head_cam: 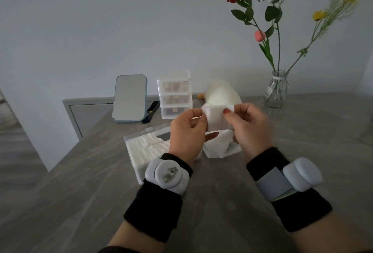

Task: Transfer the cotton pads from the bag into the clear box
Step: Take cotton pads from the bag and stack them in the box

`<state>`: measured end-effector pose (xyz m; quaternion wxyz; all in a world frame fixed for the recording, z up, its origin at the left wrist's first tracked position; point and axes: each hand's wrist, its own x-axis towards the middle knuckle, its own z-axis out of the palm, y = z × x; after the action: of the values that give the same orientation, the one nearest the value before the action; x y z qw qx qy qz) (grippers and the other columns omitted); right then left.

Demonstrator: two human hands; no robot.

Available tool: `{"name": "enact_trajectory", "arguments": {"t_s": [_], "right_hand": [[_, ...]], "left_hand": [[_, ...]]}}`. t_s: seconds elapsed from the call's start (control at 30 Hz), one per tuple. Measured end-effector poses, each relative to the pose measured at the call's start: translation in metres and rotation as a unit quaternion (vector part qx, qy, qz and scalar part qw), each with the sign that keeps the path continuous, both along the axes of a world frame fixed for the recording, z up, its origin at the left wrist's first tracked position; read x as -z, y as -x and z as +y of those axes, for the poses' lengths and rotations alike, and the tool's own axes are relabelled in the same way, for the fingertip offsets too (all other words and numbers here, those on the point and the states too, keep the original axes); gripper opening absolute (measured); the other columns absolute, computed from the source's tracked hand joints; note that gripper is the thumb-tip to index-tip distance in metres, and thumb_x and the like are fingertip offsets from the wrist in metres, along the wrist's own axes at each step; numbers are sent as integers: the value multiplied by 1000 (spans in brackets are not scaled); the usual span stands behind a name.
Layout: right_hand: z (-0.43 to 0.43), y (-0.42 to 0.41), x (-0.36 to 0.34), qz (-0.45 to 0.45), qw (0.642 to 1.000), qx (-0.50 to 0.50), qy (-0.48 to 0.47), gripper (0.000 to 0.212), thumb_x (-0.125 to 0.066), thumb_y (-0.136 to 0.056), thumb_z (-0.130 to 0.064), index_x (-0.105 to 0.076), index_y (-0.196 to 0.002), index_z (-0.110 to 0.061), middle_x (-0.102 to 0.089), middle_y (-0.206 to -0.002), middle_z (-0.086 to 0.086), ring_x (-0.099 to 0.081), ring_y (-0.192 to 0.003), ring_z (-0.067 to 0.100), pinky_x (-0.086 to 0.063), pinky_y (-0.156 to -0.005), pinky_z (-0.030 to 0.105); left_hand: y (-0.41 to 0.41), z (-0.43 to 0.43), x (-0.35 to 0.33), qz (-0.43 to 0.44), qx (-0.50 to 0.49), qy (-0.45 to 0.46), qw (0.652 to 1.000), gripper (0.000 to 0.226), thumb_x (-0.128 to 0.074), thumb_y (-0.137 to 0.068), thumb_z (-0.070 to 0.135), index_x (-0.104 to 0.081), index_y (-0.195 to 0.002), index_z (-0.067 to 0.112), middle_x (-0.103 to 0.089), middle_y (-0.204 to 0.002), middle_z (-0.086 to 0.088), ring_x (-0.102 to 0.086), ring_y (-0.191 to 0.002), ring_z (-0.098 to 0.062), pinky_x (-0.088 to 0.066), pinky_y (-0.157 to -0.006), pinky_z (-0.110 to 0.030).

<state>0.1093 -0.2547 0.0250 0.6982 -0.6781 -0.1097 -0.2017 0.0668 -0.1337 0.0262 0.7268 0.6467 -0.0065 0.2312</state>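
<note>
1. The left hand (187,131) and right hand (250,129) are raised just right of the clear box (137,172) and above its level, with a white cotton pad (217,118) stretched between them
2. Grip: the left thumb and fingers pinch the pad's left edge, and the right thumb and fingers pinch its upper right corner. Both hands are clamped on it, neither one slack. Whether it is one pad or a thin wad of several I cannot tell
3. The bag (220,148) lies crumpled and flat-looking on the grey table (80,202), just right of the box and under the raised hands. Neither hand touches it in this view
4. Done so far, judging by how things lie: the box stands open and already holds packed rows of pads (147,148), which fill most of what shows of it. The left wrist hides its near right end
5. Left to do, as I read it: carry the held pad leftward and down into the box. The bag looks nearly emptied, but its inside is not visible, so more pads may remain
6. Behind the box stand a mirror (130,97), a black comb (150,111) and a clear drawer unit (174,93). Farther right of it sit a plush duck (220,93) and a glass vase (276,89) of flowers
</note>
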Motion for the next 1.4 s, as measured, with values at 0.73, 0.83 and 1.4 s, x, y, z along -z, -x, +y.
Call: {"name": "enact_trajectory", "arguments": {"t_s": [0.73, 0.83, 1.4], "right_hand": [[4, 2, 7, -25, 997, -16, 69, 26, -71, -83, -38, -62, -101, -23, -64, -94, -3, -64, -84, 19, -56, -66, 34], [6, 3, 9, -2, 996, -61, 72, 27, -65, -85, -51, -69, -90, -24, -68, -82, -3, -67, -80, 19, -53, -61, 31], [7, 7, 0, 17, 998, -62, -1, 16, -66, -91, -20, -60, -86, -6, -68, -69, 9, -61, -47, 12, -43, -40, 24]], "left_hand": [[4, -4, -3, 7, 78, 79, 994, 29, -65, -89, 15, -63, -110, -5, -72, -101, -22, -71, -96, -33, -60, -79, -42], [4, -4, -2, 21, 71, 63, 995, 23, -60, -94, 16, -65, -106, -3, -71, -103, -20, -70, -97, -30, -60, -73, -36], [-8, 22, -7, -1, -70, -41, 997, 25, -48, -101, 15, -70, -91, 9, -65, -77, 2, -55, -65, -6, -47, -59, -22]]}}
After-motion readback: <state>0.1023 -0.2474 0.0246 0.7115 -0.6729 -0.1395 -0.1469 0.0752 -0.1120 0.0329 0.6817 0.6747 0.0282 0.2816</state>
